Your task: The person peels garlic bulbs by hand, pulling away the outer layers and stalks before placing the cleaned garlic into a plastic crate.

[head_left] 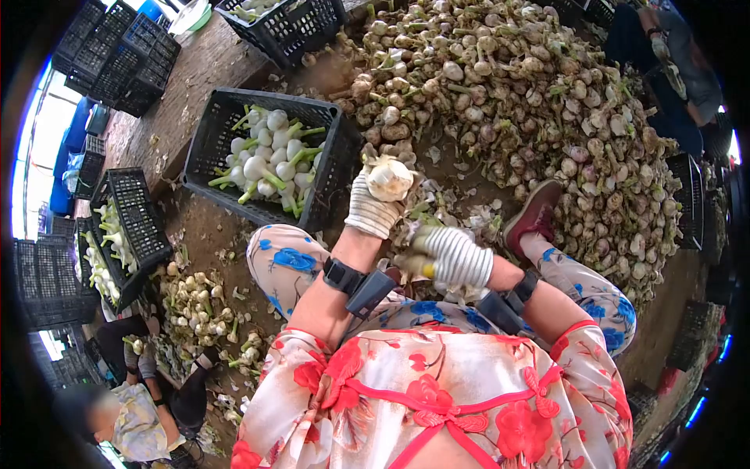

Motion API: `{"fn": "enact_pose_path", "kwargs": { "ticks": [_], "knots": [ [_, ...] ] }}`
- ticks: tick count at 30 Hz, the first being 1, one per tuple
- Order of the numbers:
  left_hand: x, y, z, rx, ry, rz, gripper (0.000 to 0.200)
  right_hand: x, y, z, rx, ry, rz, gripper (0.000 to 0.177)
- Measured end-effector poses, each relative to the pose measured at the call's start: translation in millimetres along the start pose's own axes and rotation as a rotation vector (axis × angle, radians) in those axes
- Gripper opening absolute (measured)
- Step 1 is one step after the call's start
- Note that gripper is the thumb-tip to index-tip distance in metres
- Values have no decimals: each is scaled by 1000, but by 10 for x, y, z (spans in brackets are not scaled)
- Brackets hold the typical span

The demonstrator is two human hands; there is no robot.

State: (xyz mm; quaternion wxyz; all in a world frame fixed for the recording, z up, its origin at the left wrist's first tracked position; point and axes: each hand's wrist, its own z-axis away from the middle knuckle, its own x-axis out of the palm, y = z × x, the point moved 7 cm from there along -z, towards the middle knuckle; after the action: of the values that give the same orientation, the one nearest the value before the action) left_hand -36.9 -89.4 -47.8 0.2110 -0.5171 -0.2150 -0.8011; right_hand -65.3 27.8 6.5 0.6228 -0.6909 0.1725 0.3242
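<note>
My left hand point(372, 209), in a white knit glove with dirty fingertips, is closed around a garlic bulb point(390, 180) with loose papery skin. Just below and to the right is my right hand point(457, 256), gloved the same way and smeared by motion. Its fingers are curled, and a small yellow part shows at them; what it belongs to is hidden. Loose garlic skins point(469, 215) lie on the ground beyond my right hand. Left of my left hand, a black plastic crate point(211, 129) holds several clean white garlic bulbs point(269, 160) with green stems.
A large heap of untrimmed garlic point(539, 102) lies ahead and right. Another black crate point(293, 31) stands at the back, with stacked crates point(117, 59) at left. A co-worker point(141, 406) sits at lower left near a smaller garlic pile point(199, 305); another person point(672, 70) is at upper right.
</note>
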Motion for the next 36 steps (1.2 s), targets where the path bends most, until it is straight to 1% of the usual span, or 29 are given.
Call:
{"fn": "enact_pose_path", "kwargs": {
  "ticks": [1,3,4,5,6,7,9,11,12,13,14,15,16,17,18,19,20,22,23,24,25,27,28,29,31,32,33,35,36],
  "knots": [
    [-4,18,5,24,31,-59,35,-74,141,10,77,73,-128,36],
    [-23,24,-4,21,60,-58,35,-435,197,-2,120,288,-121,27],
    [0,5,-5,7,60,-50,35,-571,217,10,184,374,-311,19],
    [10,-25,-3,-11,62,-41,35,-649,266,18,160,494,-382,27],
    [59,-56,-1,-71,-94,35,35,-768,180,-27,105,527,-242,31],
    [4,-80,-25,-75,-94,36,35,-893,52,-81,51,557,-102,37],
    [70,-134,1,-92,-89,-57,36,-962,-21,-135,43,531,-100,35],
    [176,-177,94,-108,-126,15,36,-932,-45,-192,-14,456,-153,29],
    [200,-176,138,-93,-115,11,36,-930,-53,-182,-25,516,-78,20],
    [201,-173,157,-81,-103,7,36,-885,-71,-174,-24,517,-80,20],
    [183,-181,109,-115,-176,-11,34,-810,0,-152,86,499,-258,19],
    [111,-190,82,-117,-176,-11,34,-716,64,-106,197,478,-436,18],
    [-43,-165,36,-77,-52,10,32,-622,-76,-85,61,337,-304,16],
    [-134,-136,25,-35,72,32,31,-510,-332,-36,-76,213,-357,18],
    [-112,-104,49,-50,132,-71,31,-322,-347,9,-27,51,-485,19],
    [-85,-46,41,0,139,-101,36,-163,-350,42,23,-111,-610,21],
    [-38,-47,-11,-28,121,-70,36,-213,-203,70,255,-100,-713,24],
    [-46,-64,-55,-55,102,-39,37,-528,0,41,244,200,-587,24],
    [-52,-52,-64,-29,88,-124,37,-662,51,38,246,337,-547,23],
    [-59,-46,-70,-4,76,-209,36,-701,59,-5,246,339,-546,23],
    [-74,-85,-76,-5,74,-209,36,-798,-8,-56,187,382,-337,23],
    [-28,-9,23,186,254,-420,35,-917,-204,-149,69,455,81,27],
    [-117,-13,53,123,389,-485,34,-897,-245,-207,69,421,133,29],
    [-97,-37,77,127,390,-484,34,-858,-193,-218,66,420,133,29],
    [55,-28,122,264,268,-467,32,-770,-52,-221,-11,497,76,24],
    [-5,23,83,309,263,-604,32,-729,-18,-198,16,476,143,21],
    [-155,51,-15,308,265,-605,32,-691,-48,-182,17,475,142,21],
    [-542,128,-155,258,497,-628,33,-457,-147,-161,-18,244,119,17],
    [-280,149,-47,278,393,-622,30,-197,-21,-76,38,36,185,18]
  ]
}}
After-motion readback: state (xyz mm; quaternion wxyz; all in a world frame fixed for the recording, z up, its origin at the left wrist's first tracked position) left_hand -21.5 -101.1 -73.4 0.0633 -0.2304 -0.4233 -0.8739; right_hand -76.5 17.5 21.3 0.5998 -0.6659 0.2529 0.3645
